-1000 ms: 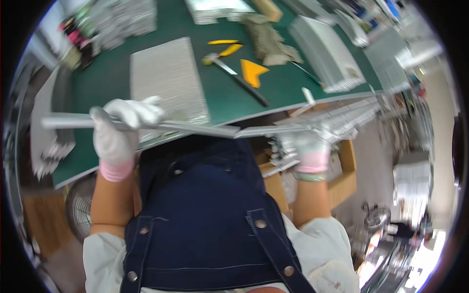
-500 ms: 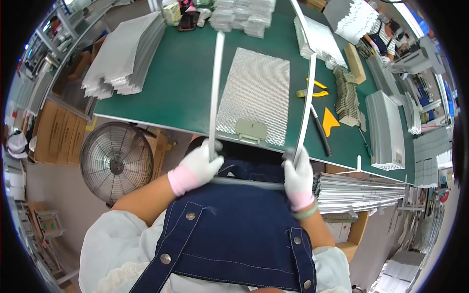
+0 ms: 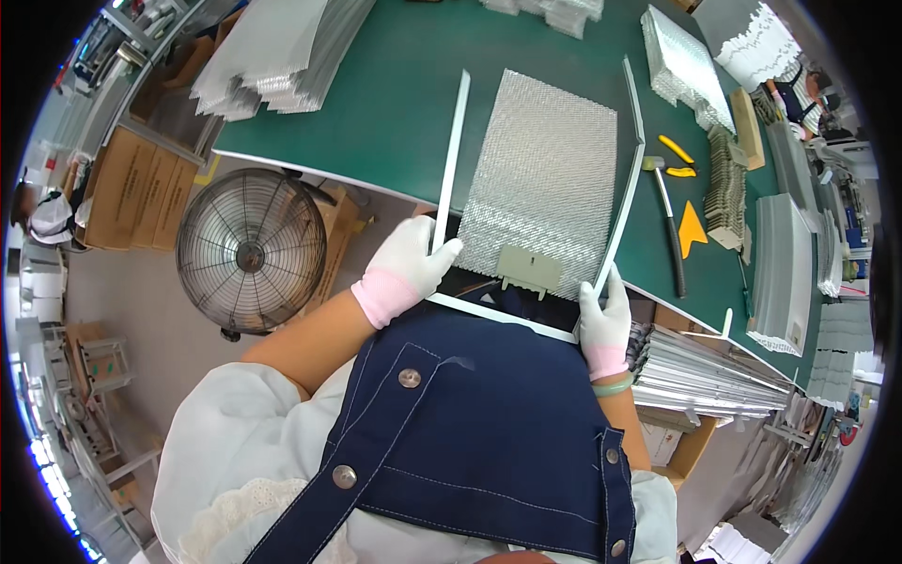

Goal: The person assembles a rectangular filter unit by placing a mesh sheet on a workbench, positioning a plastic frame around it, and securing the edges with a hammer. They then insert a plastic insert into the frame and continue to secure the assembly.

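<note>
A thin silvery-white metal frame (image 3: 503, 317) of long bars is held in front of my body, its near bar against my apron. In a white glove with a pink cuff, my left hand (image 3: 411, 256) grips the near left corner, thumb along the inside. My right hand (image 3: 604, 320), gloved alike, pinches the near right corner. Between the two side bars lies a silvery mesh panel (image 3: 545, 160) on the green table. A grey-green plastic plate with small tabs (image 3: 529, 270) rests on the panel's near end. The right side bar bends inward towards its far end.
Right of the frame lie a hammer (image 3: 673, 230), yellow-handled pliers (image 3: 678, 158) and an orange pointed piece (image 3: 692, 228). Beyond are stacked grey-green plates (image 3: 725, 193) and mesh panels (image 3: 686, 66). Left stand a mesh stack (image 3: 282, 52) and a floor fan (image 3: 251, 256). Another person (image 3: 799, 94) is far right.
The frame has come down lower around the mesh panel, its far ends dropping towards the table. Both hands keep hold at the near corners. The whole view has shifted.
</note>
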`<state>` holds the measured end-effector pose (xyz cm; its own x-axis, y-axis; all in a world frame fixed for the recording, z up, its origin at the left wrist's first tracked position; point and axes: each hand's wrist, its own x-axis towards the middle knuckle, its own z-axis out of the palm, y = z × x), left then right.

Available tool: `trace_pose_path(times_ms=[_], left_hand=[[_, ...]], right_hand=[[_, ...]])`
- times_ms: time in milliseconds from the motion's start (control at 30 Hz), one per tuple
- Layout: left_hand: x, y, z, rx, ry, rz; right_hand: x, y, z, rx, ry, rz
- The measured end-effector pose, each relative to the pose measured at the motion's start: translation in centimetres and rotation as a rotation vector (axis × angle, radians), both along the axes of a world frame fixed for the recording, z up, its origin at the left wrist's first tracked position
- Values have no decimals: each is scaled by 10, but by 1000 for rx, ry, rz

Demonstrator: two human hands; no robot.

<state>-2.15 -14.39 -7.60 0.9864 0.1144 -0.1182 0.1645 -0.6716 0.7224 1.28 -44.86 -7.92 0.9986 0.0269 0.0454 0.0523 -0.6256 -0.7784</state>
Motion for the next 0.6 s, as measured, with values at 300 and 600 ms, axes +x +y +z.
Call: trace_pose_path(times_ms=[300, 600], left_hand=[[0, 5, 1, -969, 453, 102], [-7, 14, 7, -493, 370, 73]], right_hand=[[-9, 3, 7, 745, 347, -168], [-22, -10, 16, 862, 725, -186]])
